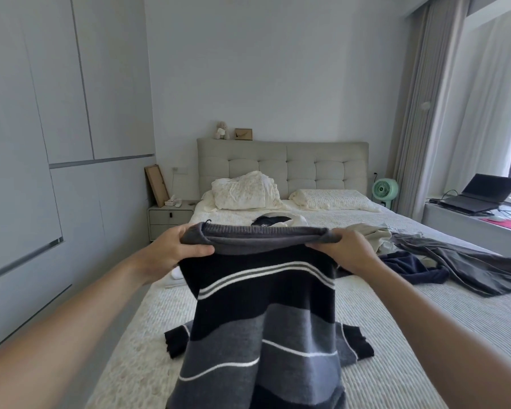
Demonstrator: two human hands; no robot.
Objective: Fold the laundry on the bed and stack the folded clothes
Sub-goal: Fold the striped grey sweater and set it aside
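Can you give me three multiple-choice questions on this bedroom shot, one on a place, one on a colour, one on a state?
1. Where does the laptop sit?
A. on the nightstand
B. on the window ledge, at right
C. on the pillow

2. What colour is the small fan beside the headboard?
A. mint green
B. red
C. black

3. How is the striped sweater held?
A. by the left hand alone
B. it lies flat, untouched
C. by both hands at its top edge

Answers:
1 B: it stands open on the ledge under the window.
2 A: its housing is pale green.
3 C: the left hand and right hand each grip a top corner.
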